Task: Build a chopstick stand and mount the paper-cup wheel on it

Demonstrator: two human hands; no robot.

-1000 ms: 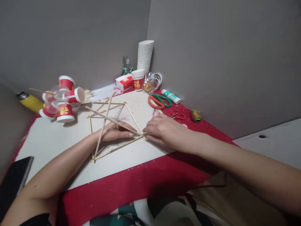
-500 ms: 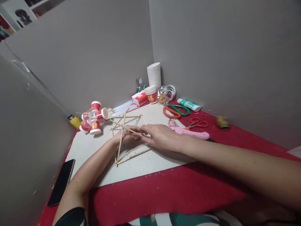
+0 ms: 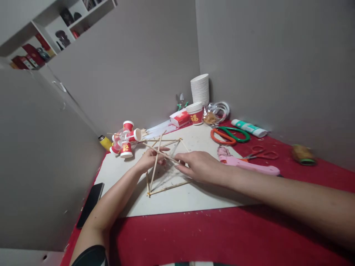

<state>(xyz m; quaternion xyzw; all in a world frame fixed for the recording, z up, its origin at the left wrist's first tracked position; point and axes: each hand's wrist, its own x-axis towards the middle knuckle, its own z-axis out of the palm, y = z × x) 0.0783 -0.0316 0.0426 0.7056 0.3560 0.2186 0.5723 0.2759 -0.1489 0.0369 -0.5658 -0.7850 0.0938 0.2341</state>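
A frame of thin wooden sticks [image 3: 170,187], bound at its corners with yellowish ties, stands on a white board [image 3: 210,197]. Two of its sticks cross in front of my left hand [image 3: 149,159], which reaches in from the left. That hand's fingers are apart, one stretched to the right, and partly hidden behind the sticks. My right hand [image 3: 203,166] is closed, thumb and fingers pinching the lower end of the slanting wooden stick [image 3: 169,157]. A small gap lies between the two hands.
Behind left stands a wheel of red paper cups [image 3: 126,147] near a yellow bottle [image 3: 104,142]. A phone [image 3: 90,205] lies left. Stacked cups [image 3: 200,90], large scissors [image 3: 223,136], small scissors [image 3: 260,152], a pink glue gun [image 3: 251,165], a tube [image 3: 249,128] and a twine spool [image 3: 303,154] lie right.
My right hand has drawn away from my left, opening a gap between them. A finger of my left hand is now stretched out. The view has turned left, so everything appears shifted right.
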